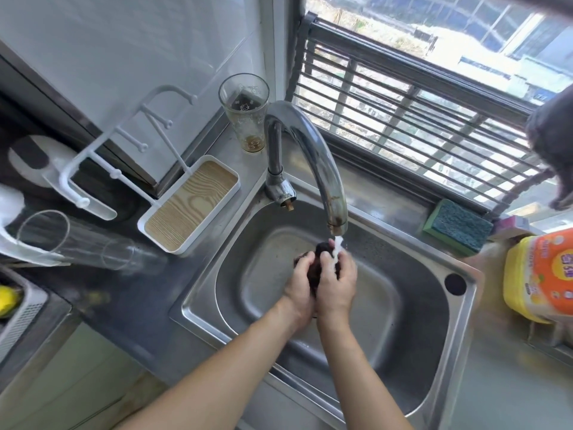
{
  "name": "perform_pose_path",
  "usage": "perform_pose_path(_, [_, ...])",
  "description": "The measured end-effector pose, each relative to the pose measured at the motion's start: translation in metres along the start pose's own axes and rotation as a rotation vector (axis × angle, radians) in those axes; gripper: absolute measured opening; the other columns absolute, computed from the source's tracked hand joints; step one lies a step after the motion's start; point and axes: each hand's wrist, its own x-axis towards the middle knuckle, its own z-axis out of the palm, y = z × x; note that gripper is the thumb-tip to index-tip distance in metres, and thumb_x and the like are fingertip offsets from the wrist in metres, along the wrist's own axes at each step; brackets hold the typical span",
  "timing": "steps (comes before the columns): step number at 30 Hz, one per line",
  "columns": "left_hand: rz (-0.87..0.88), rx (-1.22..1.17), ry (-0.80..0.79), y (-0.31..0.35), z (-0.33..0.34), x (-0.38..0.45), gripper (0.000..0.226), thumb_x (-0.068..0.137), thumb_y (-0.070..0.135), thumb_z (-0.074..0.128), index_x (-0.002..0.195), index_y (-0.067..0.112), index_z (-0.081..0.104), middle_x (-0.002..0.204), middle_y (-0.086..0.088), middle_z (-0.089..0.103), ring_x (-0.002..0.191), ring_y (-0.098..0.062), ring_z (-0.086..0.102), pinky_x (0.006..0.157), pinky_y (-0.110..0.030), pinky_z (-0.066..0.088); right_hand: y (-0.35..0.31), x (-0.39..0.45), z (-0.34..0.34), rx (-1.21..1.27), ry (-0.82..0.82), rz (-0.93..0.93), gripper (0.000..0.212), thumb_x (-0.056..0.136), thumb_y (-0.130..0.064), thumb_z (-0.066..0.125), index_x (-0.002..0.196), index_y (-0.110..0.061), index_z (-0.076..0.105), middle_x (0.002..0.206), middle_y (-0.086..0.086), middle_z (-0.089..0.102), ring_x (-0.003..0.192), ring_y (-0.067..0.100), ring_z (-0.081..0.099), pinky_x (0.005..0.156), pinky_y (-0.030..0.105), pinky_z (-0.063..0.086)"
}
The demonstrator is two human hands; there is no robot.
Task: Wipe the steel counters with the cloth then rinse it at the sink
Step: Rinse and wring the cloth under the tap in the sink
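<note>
Dark cloth [316,276] bunched in a wad over the sink [403,321] basin, no clear long axis; its top end pokes up toward the faucet [313,159] spout, water stream hitting it. Left hand [297,287] and right hand [336,283] both curled tight around cloth, pressed together. One faucet, one sink. One green scrub sponge [457,226] on the sill side, one tall glass [245,113] behind the faucet, one white tray [190,203] left of the sink.

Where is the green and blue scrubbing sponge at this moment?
The green and blue scrubbing sponge lies at the right of the head view, on the ledge behind the steel sink, below the window grille.
</note>
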Motion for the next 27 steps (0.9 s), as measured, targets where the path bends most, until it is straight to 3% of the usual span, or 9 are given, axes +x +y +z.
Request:
perform_pose_path(2, [-0.071, -0.102, -0.025, 0.004, 0.0, 0.006, 0.058, 0.106, 0.038, 0.032, 0.078, 0.01, 0.075, 0.072, -0.008, 0.073, 0.067, -0.016, 0.072, 0.066, -0.023, 0.057, 0.007, -0.008, 0.0, -0.06, -0.079, -0.018, 0.045, 0.081, -0.053, 0.06, 0.116, -0.029, 0.075, 0.118, -0.008, 0.07, 0.113, 0.006, 0.063, 0.104, 0.027, 0.047])
perform_pose_path(4, [-0.122, -0.107, -0.038, 0.013, -0.004, 0.008, 0.063, 0.106, 0.047, 0.028, 0.088, 0.007, 0.073, 0.076, -0.011, 0.073, 0.068, -0.019, 0.073, 0.066, -0.026, 0.058, 0.013, -0.014, -0.007, -0.147, -0.071, -0.093, 0.037, 0.081, -0.044, 0.068, 0.114, -0.028, 0.073, 0.108, -0.009, 0.068, 0.105, 0.007, 0.063, 0.098, 0.024, 0.046])
perform_pose_path(7, [-0.156, 0.092, -0.012, 0.016, -0.009, 0.004, 0.049, 0.107, 0.045, 0.031, 0.113, 0.015, 0.069, 0.089, -0.006, 0.077, 0.076, -0.017, 0.074, 0.064, -0.025, 0.058, 0.011, -0.01, -0.019, -0.134, 0.039, -0.059, 0.026, 0.086, -0.019, 0.072, 0.11, -0.027, 0.068, 0.096, -0.01, 0.068, 0.094, 0.013, 0.064, 0.092, 0.03, 0.051])
perform_pose_path(11, [-0.079, 0.375, 0.148, 0.008, -0.023, 0.008, 0.023, 0.103, 0.024, 0.046, 0.112, 0.022, 0.067, 0.1, -0.005, 0.074, 0.069, -0.016, 0.066, 0.042, -0.016, 0.043, 0.012, 0.008, -0.026, 0.164, 0.132, 0.23, 0.014, 0.093, -0.016, 0.062, 0.09, -0.022, 0.074, 0.088, 0.001, 0.075, 0.092, 0.028, 0.072, 0.091, 0.05, 0.059])
perform_pose_path(13, [-0.042, 0.342, 0.177, 0.009, -0.026, 0.013, 0.02, 0.101, 0.025, 0.047, 0.099, 0.022, 0.067, 0.096, -0.006, 0.071, 0.065, -0.015, 0.061, 0.042, -0.016, 0.038, 0.008, 0.002, -0.023, 0.233, 0.067, 0.181, 0.017, 0.093, -0.028, 0.062, 0.085, -0.023, 0.076, 0.087, 0.003, 0.075, 0.088, 0.024, 0.07, 0.088, 0.051, 0.057])
perform_pose_path(18, [-0.095, 0.174, 0.083, 0.001, -0.009, 0.015, 0.058, 0.104, 0.049, 0.036, 0.076, 0.012, 0.071, 0.078, -0.009, 0.071, 0.071, -0.019, 0.069, 0.071, -0.027, 0.055, 0.022, -0.023, -0.004, -0.018, -0.04, -0.044, 0.055, 0.083, -0.059, 0.056, 0.125, -0.027, 0.071, 0.135, -0.004, 0.058, 0.126, 0.006, 0.055, 0.111, 0.027, 0.041])
perform_pose_path(21, [-0.055, 0.262, 0.085, -0.004, -0.009, 0.009, 0.051, 0.102, 0.042, 0.049, 0.07, 0.011, 0.075, 0.068, -0.002, 0.072, 0.058, -0.012, 0.069, 0.054, -0.021, 0.053, 0.016, -0.009, -0.005, -0.094, 0.059, -0.005, 0.039, 0.087, -0.059, 0.059, 0.103, -0.026, 0.072, 0.097, -0.008, 0.073, 0.091, -0.002, 0.065, 0.084, 0.028, 0.049])
perform_pose_path(23, [-0.007, 0.345, 0.189, 0.001, -0.01, 0.004, 0.043, 0.102, 0.038, 0.053, 0.071, 0.011, 0.067, 0.053, 0.003, 0.065, 0.041, -0.011, 0.059, 0.038, -0.015, 0.04, 0.005, 0.005, -0.006, -0.153, 0.082, -0.003, 0.031, 0.096, -0.047, 0.063, 0.075, -0.023, 0.063, 0.065, -0.007, 0.064, 0.067, 0.003, 0.061, 0.067, 0.028, 0.037])
perform_pose_path(27, [0.086, 0.414, 0.343, 0.006, -0.024, 0.013, 0.028, 0.105, 0.033, 0.045, 0.09, 0.016, 0.062, 0.081, -0.006, 0.066, 0.06, -0.02, 0.059, 0.036, -0.017, 0.037, -0.003, 0.034, -0.016, -0.208, 0.277, 0.154, 0.036, 0.102, -0.038, 0.056, 0.08, -0.011, 0.066, 0.078, 0.014, 0.07, 0.085, 0.038, 0.064, 0.076, 0.04, 0.044])
